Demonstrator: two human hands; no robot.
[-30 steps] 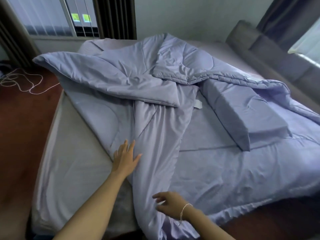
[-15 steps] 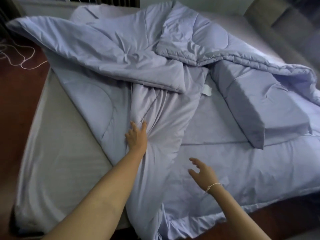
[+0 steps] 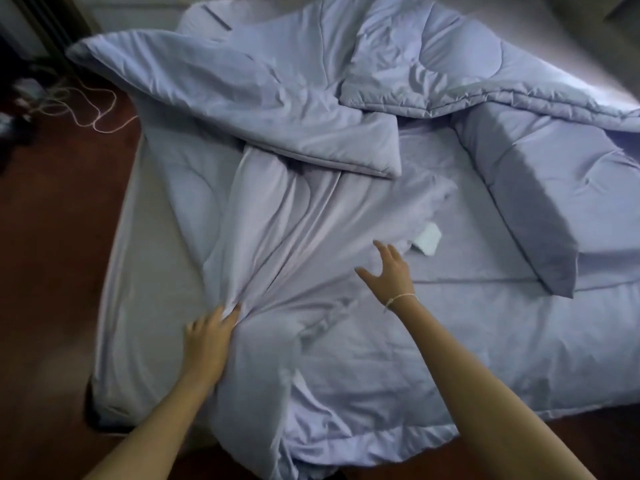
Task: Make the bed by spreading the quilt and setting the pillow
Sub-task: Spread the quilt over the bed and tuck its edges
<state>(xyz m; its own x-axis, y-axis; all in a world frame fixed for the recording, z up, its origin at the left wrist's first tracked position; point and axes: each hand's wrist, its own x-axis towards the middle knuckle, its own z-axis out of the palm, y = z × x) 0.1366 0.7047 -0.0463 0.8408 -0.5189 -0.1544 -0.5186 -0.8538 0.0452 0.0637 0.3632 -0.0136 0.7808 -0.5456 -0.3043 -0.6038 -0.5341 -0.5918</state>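
Note:
A lavender quilt (image 3: 311,109) lies crumpled and folded over itself across the bed (image 3: 145,299). My left hand (image 3: 211,336) grips a bunch of quilt fabric near the bed's left side, and creases fan out from the grip. My right hand (image 3: 389,271) hovers with fingers spread just above the quilt's folded flap, near a white label (image 3: 427,239). A lavender pillow (image 3: 530,199) lies at the right, partly under a quilt fold.
Bare grey sheet shows along the bed's left side. Red-brown floor (image 3: 59,237) lies to the left, with a white cord (image 3: 93,112) and dark items at the far left. An upholstered headboard (image 3: 588,26) stands at the top right.
My left hand has closed on the quilt and pulled it toward me and to the left, bunching the fabric. My right hand has lifted off the quilt's near edge and reached forward toward the flap.

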